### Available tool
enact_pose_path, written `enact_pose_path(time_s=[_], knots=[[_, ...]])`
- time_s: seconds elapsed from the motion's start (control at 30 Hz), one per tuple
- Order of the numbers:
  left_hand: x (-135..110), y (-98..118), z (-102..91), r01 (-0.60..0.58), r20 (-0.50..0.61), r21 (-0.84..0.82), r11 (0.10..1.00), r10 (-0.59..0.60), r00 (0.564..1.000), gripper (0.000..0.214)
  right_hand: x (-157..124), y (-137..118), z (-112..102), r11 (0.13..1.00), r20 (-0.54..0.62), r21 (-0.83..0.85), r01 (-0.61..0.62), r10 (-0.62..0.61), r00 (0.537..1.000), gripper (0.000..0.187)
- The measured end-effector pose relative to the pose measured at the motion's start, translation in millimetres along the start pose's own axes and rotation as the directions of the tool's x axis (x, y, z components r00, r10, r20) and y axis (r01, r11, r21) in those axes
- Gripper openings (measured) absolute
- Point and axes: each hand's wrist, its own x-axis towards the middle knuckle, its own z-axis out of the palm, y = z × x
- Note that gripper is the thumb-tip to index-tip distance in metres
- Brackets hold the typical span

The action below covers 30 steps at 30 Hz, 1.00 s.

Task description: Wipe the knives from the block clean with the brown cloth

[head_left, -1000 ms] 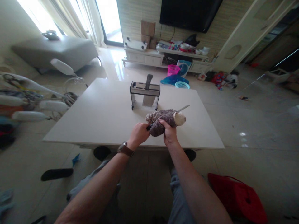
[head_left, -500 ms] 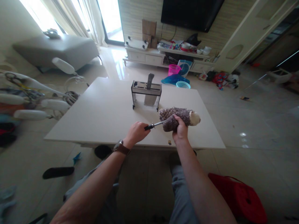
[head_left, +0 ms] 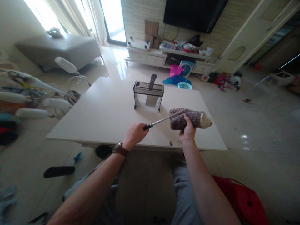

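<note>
My left hand [head_left: 134,134], with a watch on the wrist, is closed around the black handle of a thin metal rod [head_left: 161,120]. The rod's far end runs into a fuzzy brown cloth [head_left: 189,118] with a cream tip. My right hand [head_left: 187,132] grips that cloth from below, fingers wrapped round it. Both hands hover over the front part of a white table [head_left: 105,115]. Behind them stands a metal knife rack [head_left: 148,95] with one cleaver in it.
A red bag [head_left: 243,200] lies on the floor at my right. A drying rack with white tubes [head_left: 35,103] crowds the table's left side. A black slipper [head_left: 58,171] lies on the floor left. A TV stand, pink basket [head_left: 174,70] and clutter sit beyond the table.
My right hand has slid the cloth to the right along the rod, baring most of the metal shaft. My left hand has kept its hold on the handle.
</note>
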Motion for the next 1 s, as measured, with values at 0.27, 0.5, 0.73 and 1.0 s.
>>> enact_pose_path(time_s=[0.27, 0.5, 0.73, 1.0], knots=[[7.3, 23.2, 10.3, 0.034, -0.010, -0.125, 0.992, -0.036, 0.999, 0.035, -34.3, 11.4, 15.0, 0.981, 0.243, -0.090, -0.171, 0.188, 0.952, 0.047], [5.4, 39.1, 21.3, -0.046, 0.029, -0.247, 0.968, 0.055, 0.998, 0.027, -45.6, 20.5, 16.9, 0.950, 0.278, -0.132, -0.285, 0.311, 0.909, 0.048], [2.4, 32.1, 22.5, -0.039, 0.052, -0.238, 0.970, 0.053, 0.997, 0.027, -47.5, 19.9, 13.6, 0.943, 0.301, -0.177, -0.281, 0.324, 0.897, 0.043], [1.1, 31.0, 24.3, -0.052, 0.047, -0.236, 0.970, 0.065, 0.997, 0.028, -48.5, 24.1, 10.8, 0.932, 0.326, -0.252, -0.263, 0.337, 0.883, 0.045]])
